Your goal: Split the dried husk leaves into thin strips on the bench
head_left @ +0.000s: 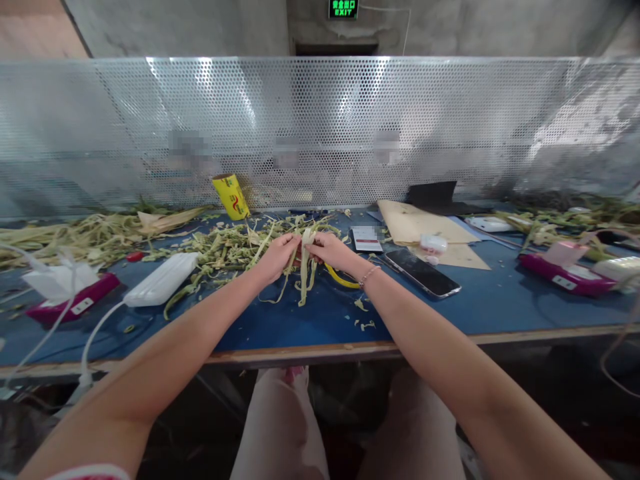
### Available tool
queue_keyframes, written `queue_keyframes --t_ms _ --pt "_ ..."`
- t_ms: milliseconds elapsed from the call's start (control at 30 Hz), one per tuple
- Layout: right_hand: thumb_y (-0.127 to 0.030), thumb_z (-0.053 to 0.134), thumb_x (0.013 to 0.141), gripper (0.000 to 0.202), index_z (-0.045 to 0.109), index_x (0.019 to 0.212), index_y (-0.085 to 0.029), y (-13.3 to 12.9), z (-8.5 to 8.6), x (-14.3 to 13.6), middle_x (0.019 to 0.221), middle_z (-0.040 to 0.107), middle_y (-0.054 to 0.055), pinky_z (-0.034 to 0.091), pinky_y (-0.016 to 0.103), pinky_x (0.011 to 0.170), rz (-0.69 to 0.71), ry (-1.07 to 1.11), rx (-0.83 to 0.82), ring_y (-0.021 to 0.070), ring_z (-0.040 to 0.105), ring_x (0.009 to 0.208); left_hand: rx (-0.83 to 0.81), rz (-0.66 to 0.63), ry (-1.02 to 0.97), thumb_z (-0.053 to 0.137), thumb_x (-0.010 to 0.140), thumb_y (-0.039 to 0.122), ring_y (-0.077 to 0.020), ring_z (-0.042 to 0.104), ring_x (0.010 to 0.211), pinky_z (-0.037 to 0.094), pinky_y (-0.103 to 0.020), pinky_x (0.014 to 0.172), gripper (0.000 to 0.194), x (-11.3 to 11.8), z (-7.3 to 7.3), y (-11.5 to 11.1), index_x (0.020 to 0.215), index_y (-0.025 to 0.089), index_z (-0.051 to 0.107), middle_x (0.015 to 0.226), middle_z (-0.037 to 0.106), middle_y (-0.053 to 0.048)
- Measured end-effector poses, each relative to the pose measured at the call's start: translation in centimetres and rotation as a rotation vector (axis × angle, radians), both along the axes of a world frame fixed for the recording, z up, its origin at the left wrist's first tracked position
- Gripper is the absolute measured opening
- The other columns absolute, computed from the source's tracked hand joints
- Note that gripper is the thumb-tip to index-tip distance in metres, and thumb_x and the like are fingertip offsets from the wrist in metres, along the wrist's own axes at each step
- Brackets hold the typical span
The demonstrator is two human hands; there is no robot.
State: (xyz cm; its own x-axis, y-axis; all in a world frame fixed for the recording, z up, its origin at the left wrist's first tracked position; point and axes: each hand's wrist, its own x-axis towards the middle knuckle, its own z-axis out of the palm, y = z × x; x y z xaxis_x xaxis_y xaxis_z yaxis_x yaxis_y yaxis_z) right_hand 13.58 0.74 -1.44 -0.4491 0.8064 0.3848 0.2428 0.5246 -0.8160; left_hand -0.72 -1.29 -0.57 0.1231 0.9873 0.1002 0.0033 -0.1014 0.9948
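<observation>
Both hands meet over the blue table [300,327], in front of a heap of green plant pieces [225,250]. My left hand [281,255] has its fingers closed on pale green plant strips [304,277]. From the other side my right hand [327,250] pinches the same strips near their top. Their loose ends hang down between the hands toward the table. The fingertips are close together and partly hidden by the strips. A curved yellow object [343,278] lies just below my right wrist, partly covered by it.
A white power adapter [163,279] with a cable and a magenta box [73,300] lie left. A yellow can [231,197] stands tilted behind the heap. To the right are a phone [423,272], brown paper [425,223] and another magenta box [565,273]. A perforated metal screen [320,127] runs behind.
</observation>
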Motion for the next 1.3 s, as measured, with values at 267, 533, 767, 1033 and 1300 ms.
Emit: queue_keyframes --t_ms 267,533,767,1033,1300 --pt "-0.020 0.052 0.075 0.022 0.040 0.056 -0.018 -0.2 0.0 0.2 0.052 0.046 -0.004 0.027 0.022 0.051 -0.148 -0.211 0.208 0.0084 0.040 0.050 0.228 -0.035 0.246 0.064 0.070 0.028 -0.0115 0.052 0.048 0.043 -0.022 0.046 0.021 -0.4 0.1 -0.3 0.059 0.017 0.050 0.052 0.052 0.002" --pt "-0.020 0.047 0.078 0.023 0.040 0.056 -0.018 -0.9 0.6 0.3 0.051 0.039 -0.005 0.025 0.023 0.054 -0.099 -0.259 0.318 0.0087 0.035 0.052 0.231 -0.004 0.175 0.059 0.068 0.021 -0.0094 0.045 0.040 0.038 -0.020 0.042 0.018 -0.2 0.1 -0.2 0.054 0.017 0.050 0.043 0.047 0.004" --pt "-0.029 0.052 0.077 0.020 0.047 0.061 -0.018 -1.1 0.7 0.4 0.054 0.044 -0.004 0.029 0.023 0.054 -0.094 -0.025 0.240 0.0083 0.038 0.051 0.054 0.230 -0.096 0.053 0.073 0.019 -0.0089 0.042 0.038 0.039 -0.023 0.043 0.019 -0.9 0.0 1.4 0.056 0.017 0.045 0.043 0.046 0.003" --pt "-0.045 0.062 0.069 0.034 0.042 0.058 -0.020 0.5 1.1 1.8 0.049 0.038 -0.006 0.029 0.020 0.043 -0.208 0.628 -0.065 0.0052 0.034 0.043 0.028 0.544 -0.429 0.040 0.082 0.012 -0.0075 0.045 0.041 0.044 -0.022 0.051 0.022 -3.9 1.5 3.0 0.060 0.016 0.044 0.047 0.047 0.003" --pt "-0.035 0.062 0.069 0.019 0.056 0.071 -0.017 0.2 -0.2 0.6 0.067 0.054 -0.001 0.041 0.019 0.049 -0.083 0.149 -0.111 0.0081 0.049 0.058 -0.101 0.331 -0.643 0.027 0.090 0.022 -0.0099 0.055 0.050 0.046 -0.022 0.052 0.028 -3.1 2.0 2.4 0.070 0.016 0.045 0.062 0.058 -0.003"
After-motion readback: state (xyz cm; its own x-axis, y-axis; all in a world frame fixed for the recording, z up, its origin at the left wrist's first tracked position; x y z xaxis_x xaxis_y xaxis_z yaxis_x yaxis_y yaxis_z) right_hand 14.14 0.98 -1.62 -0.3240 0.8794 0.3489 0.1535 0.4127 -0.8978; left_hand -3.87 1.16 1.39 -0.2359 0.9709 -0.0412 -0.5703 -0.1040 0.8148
